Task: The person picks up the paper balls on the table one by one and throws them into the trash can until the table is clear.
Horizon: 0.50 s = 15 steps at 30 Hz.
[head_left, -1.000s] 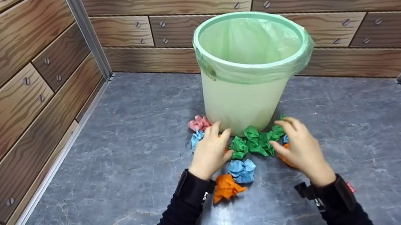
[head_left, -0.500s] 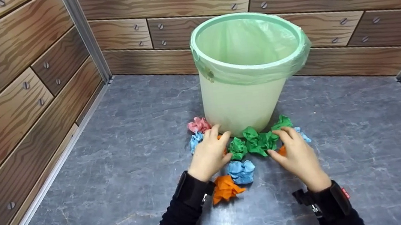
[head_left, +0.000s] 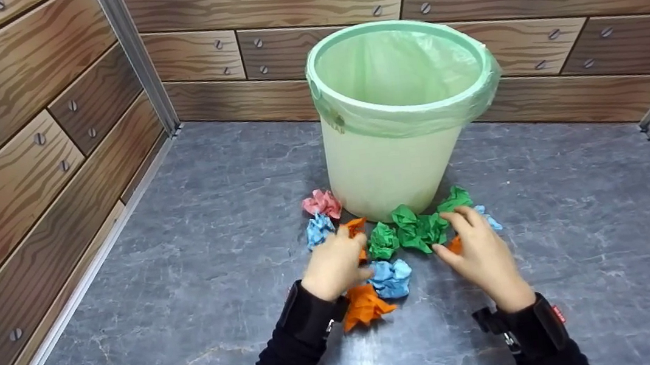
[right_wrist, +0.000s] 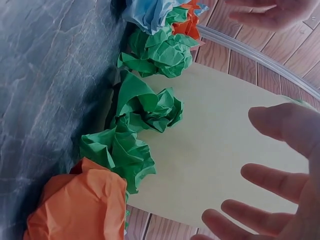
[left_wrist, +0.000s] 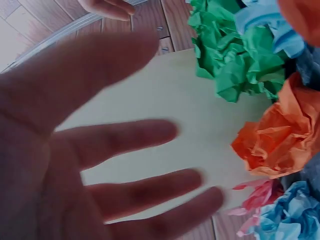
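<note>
Crumpled paper balls lie on the floor against the front of a pale bin. My left hand (head_left: pixel 334 265) is over the left side of this pile, near an orange ball (head_left: pixel 356 228) and a light blue ball (head_left: pixel 392 277); the left wrist view shows its fingers apart with nothing between them. Over the right side is my right hand (head_left: pixel 483 253), beside several green balls (head_left: pixel 416 230) and partly covering another orange ball (right_wrist: pixel 82 205). Its fingers (right_wrist: pixel 272 182) are spread and hold nothing. A pink ball (head_left: pixel 322 204) and a blue ball (head_left: pixel 319 229) sit at the left.
The bin (head_left: pixel 391 169) has a green rim and a translucent green liner (head_left: pixel 410 121) folded over it. In front lies one more orange ball (head_left: pixel 367 307). Wood-patterned walls (head_left: pixel 200 105) enclose the grey marbled floor (head_left: pixel 216 250) at the back and sides.
My left hand has drawn back toward me, uncovering more of the orange ball. My right hand has shifted slightly left and back, exposing a green and a blue ball behind it.
</note>
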Each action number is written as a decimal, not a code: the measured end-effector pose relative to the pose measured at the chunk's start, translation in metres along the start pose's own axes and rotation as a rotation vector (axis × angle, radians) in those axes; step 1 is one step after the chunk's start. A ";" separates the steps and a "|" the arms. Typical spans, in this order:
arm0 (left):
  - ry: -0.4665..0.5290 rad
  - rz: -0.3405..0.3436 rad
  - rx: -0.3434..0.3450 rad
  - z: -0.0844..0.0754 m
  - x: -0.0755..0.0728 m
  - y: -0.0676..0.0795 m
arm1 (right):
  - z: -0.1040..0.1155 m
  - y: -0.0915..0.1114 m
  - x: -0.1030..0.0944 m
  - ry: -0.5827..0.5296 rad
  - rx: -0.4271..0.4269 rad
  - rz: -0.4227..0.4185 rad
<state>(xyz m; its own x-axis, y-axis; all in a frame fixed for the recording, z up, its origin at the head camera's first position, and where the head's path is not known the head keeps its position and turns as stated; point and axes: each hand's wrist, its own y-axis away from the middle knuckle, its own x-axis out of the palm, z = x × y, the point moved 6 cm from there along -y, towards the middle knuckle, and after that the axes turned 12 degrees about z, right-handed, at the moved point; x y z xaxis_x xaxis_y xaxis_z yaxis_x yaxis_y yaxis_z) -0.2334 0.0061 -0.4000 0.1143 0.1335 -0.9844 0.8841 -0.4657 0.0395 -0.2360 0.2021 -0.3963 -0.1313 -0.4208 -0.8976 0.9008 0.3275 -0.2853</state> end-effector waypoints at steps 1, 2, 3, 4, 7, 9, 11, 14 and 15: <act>-0.011 0.038 0.006 -0.002 0.002 0.001 | 0.000 0.000 0.000 -0.001 0.001 0.001; -0.023 0.068 0.018 -0.004 0.004 0.002 | 0.000 0.000 0.000 -0.001 0.005 0.004; -0.032 0.092 0.032 -0.007 0.005 0.002 | 0.000 0.001 0.001 -0.002 0.005 0.005; -0.043 0.106 0.047 -0.009 0.006 0.003 | 0.000 0.001 0.001 -0.003 0.006 0.007; -0.051 0.142 0.082 -0.015 0.009 0.004 | 0.000 0.001 0.001 -0.003 0.005 0.011; -0.043 0.175 0.077 -0.017 0.012 0.005 | 0.001 0.001 0.001 -0.003 -0.001 0.007; -0.045 0.204 0.065 -0.018 0.016 0.005 | 0.001 0.001 0.001 -0.002 -0.004 0.001; -0.036 0.226 0.040 -0.016 0.022 0.003 | 0.001 0.001 0.001 -0.002 0.000 -0.003; -0.032 0.230 0.035 -0.015 0.024 0.002 | 0.001 0.001 0.001 -0.003 0.002 -0.001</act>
<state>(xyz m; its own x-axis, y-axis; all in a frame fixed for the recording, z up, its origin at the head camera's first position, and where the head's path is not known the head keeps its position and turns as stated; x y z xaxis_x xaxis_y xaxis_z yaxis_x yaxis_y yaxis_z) -0.2216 0.0218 -0.4212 0.2964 -0.0070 -0.9550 0.8200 -0.5108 0.2583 -0.2350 0.2009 -0.3968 -0.1311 -0.4241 -0.8961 0.9013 0.3256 -0.2859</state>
